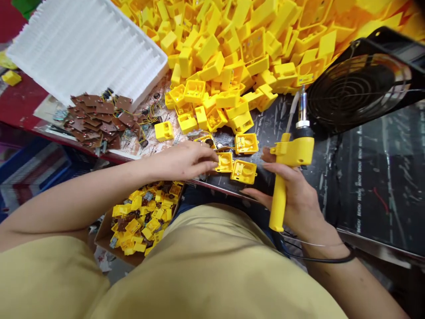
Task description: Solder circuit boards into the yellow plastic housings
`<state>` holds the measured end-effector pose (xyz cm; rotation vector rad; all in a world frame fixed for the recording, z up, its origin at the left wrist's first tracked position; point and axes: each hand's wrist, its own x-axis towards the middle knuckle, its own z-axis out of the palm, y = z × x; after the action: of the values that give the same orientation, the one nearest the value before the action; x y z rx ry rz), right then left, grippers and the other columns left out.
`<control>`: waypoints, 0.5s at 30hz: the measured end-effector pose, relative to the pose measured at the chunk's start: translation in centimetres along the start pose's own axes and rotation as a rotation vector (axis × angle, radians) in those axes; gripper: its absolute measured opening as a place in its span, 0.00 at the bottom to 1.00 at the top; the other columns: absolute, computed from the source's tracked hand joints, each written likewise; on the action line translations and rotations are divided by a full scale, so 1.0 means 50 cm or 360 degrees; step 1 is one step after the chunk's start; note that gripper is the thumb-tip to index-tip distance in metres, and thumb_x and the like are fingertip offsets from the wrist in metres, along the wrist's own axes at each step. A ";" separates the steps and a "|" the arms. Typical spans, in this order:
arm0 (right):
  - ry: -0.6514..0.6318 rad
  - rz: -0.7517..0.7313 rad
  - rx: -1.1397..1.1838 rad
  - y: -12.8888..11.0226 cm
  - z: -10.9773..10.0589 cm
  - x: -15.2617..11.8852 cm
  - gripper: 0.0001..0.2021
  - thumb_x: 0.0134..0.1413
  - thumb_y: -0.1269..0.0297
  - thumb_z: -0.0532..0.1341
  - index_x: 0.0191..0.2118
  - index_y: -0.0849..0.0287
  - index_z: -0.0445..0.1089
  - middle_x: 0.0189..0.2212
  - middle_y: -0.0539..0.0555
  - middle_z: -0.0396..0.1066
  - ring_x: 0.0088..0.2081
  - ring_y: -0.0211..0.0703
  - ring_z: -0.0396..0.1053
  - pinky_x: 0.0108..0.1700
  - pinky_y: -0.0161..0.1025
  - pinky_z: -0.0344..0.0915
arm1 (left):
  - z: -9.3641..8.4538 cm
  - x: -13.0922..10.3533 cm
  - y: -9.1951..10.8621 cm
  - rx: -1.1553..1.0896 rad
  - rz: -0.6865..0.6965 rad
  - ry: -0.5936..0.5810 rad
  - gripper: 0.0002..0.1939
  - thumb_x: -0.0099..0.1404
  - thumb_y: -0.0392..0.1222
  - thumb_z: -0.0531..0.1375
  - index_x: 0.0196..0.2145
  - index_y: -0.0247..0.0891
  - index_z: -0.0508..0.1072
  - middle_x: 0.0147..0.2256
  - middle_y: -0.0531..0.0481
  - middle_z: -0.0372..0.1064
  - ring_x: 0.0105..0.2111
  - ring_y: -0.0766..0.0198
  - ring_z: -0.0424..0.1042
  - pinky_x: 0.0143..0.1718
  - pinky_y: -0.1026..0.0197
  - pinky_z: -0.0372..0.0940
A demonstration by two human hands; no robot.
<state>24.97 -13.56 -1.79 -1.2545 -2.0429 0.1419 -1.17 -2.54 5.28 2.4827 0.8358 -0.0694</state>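
Note:
My right hand [297, 195] grips a yellow soldering gun [295, 151] with a metal tip pointing away from me. Its thumb and fingertips stick out past the handle toward the small cases. My left hand [192, 160] is closed at the left edge of a small open yellow plastic case [225, 162], fingertips on it. Two more open cases stand beside it, a rear case [246, 144] and a front case [244, 172]. Behind my left fingers, partly hidden, sits a case with a round black speaker [210, 142] and wires.
A large heap of yellow cases [212, 62] fills the back. Brown circuit boards [99, 116] lie at left by a white foam tray [89, 48]. A black fan [355, 88] stands at right. Below the table edge, a cardboard box [108, 228] holds yellow cases with parts.

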 end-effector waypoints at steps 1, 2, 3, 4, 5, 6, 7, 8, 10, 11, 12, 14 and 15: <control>0.0003 0.0009 0.0004 0.000 -0.005 -0.003 0.31 0.55 0.60 0.71 0.60 0.53 0.58 0.44 0.57 0.73 0.45 0.53 0.75 0.52 0.55 0.73 | 0.000 -0.003 0.009 0.0147 -0.0008 0.0017 0.14 0.73 0.45 0.55 0.46 0.38 0.77 0.40 0.48 0.78 0.36 0.63 0.76 0.37 0.62 0.65; 0.0006 0.0015 0.0008 0.001 -0.009 -0.005 0.31 0.55 0.61 0.71 0.61 0.53 0.58 0.44 0.57 0.73 0.46 0.53 0.75 0.53 0.55 0.73 | -0.001 -0.006 0.018 0.0293 -0.0005 0.0051 0.15 0.72 0.48 0.56 0.46 0.38 0.78 0.40 0.46 0.78 0.36 0.60 0.75 0.36 0.60 0.65; 0.0007 0.0015 0.0015 0.001 -0.011 -0.007 0.31 0.56 0.61 0.71 0.61 0.52 0.58 0.45 0.57 0.74 0.48 0.53 0.75 0.54 0.54 0.72 | 0.000 -0.008 0.026 0.0423 0.0015 0.0106 0.17 0.70 0.51 0.57 0.45 0.37 0.78 0.40 0.45 0.77 0.37 0.58 0.75 0.37 0.58 0.64; 0.0006 0.0009 0.0026 0.002 -0.012 -0.008 0.31 0.56 0.62 0.71 0.61 0.52 0.58 0.46 0.57 0.74 0.49 0.53 0.74 0.54 0.54 0.72 | 0.002 -0.011 0.034 0.0526 0.0051 0.0182 0.18 0.69 0.53 0.58 0.44 0.37 0.79 0.40 0.44 0.77 0.38 0.55 0.74 0.38 0.56 0.64; 0.0005 -0.0002 0.0038 0.003 -0.013 -0.007 0.31 0.56 0.62 0.71 0.61 0.53 0.58 0.48 0.58 0.73 0.50 0.54 0.74 0.54 0.53 0.72 | 0.005 -0.012 0.043 0.0601 0.0090 0.0271 0.19 0.69 0.54 0.58 0.43 0.36 0.79 0.40 0.43 0.77 0.40 0.53 0.73 0.40 0.54 0.64; 0.0005 -0.0020 0.0045 0.004 -0.012 -0.005 0.31 0.56 0.62 0.71 0.61 0.53 0.59 0.49 0.59 0.73 0.51 0.54 0.74 0.54 0.52 0.72 | 0.010 -0.013 0.051 0.0653 0.0122 0.0366 0.20 0.68 0.55 0.58 0.42 0.36 0.79 0.41 0.42 0.76 0.41 0.51 0.73 0.41 0.52 0.64; 0.0006 -0.0042 0.0047 0.004 -0.011 -0.002 0.30 0.56 0.61 0.71 0.60 0.54 0.59 0.49 0.59 0.73 0.51 0.54 0.74 0.54 0.52 0.72 | 0.016 -0.013 0.060 0.0693 0.0141 0.0454 0.21 0.67 0.57 0.58 0.41 0.35 0.79 0.41 0.41 0.76 0.42 0.49 0.72 0.42 0.50 0.64; 0.0004 -0.0065 0.0046 0.004 -0.010 0.002 0.29 0.56 0.60 0.70 0.60 0.55 0.60 0.49 0.60 0.74 0.50 0.53 0.74 0.53 0.51 0.72 | 0.024 -0.012 0.068 0.0734 0.0141 0.0533 0.23 0.67 0.59 0.57 0.40 0.34 0.79 0.41 0.41 0.76 0.42 0.47 0.72 0.42 0.48 0.64; 0.0022 -0.0124 0.0018 0.000 -0.011 0.010 0.26 0.57 0.59 0.70 0.57 0.58 0.62 0.48 0.61 0.75 0.48 0.52 0.75 0.52 0.49 0.73 | 0.044 -0.006 0.082 0.0833 0.0117 0.0655 0.23 0.67 0.59 0.57 0.37 0.33 0.78 0.40 0.40 0.77 0.41 0.47 0.72 0.41 0.47 0.62; 0.0045 -0.0156 0.0000 -0.003 -0.014 0.014 0.25 0.57 0.61 0.70 0.56 0.59 0.63 0.47 0.60 0.75 0.46 0.51 0.76 0.51 0.48 0.73 | 0.054 -0.002 0.085 0.0875 0.0121 0.0711 0.20 0.68 0.55 0.58 0.36 0.34 0.77 0.38 0.41 0.77 0.40 0.48 0.72 0.41 0.48 0.61; 0.0081 -0.0187 -0.0016 -0.007 -0.019 0.017 0.22 0.56 0.63 0.70 0.54 0.59 0.65 0.45 0.59 0.76 0.44 0.48 0.77 0.50 0.45 0.73 | 0.065 0.002 0.086 0.0898 0.0137 0.0766 0.16 0.70 0.50 0.57 0.34 0.35 0.76 0.36 0.43 0.78 0.39 0.51 0.73 0.41 0.49 0.60; 0.0195 -0.0229 -0.0041 -0.012 -0.036 0.017 0.19 0.54 0.69 0.71 0.49 0.57 0.68 0.37 0.52 0.78 0.35 0.40 0.76 0.44 0.37 0.72 | 0.084 0.009 0.082 0.0860 0.0183 0.0864 0.13 0.72 0.41 0.56 0.32 0.37 0.76 0.32 0.49 0.78 0.36 0.56 0.73 0.43 0.51 0.59; 0.0255 -0.0235 -0.0046 -0.014 -0.048 0.014 0.16 0.54 0.70 0.71 0.47 0.56 0.69 0.33 0.49 0.78 0.31 0.36 0.75 0.40 0.33 0.71 | 0.091 0.012 0.077 0.0797 0.0201 0.0900 0.13 0.72 0.39 0.55 0.31 0.38 0.75 0.31 0.51 0.78 0.35 0.59 0.73 0.44 0.52 0.58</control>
<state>25.78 -13.99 0.63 -1.0911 -1.9954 -0.0558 2.03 -7.06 2.96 3.0823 0.9673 0.5568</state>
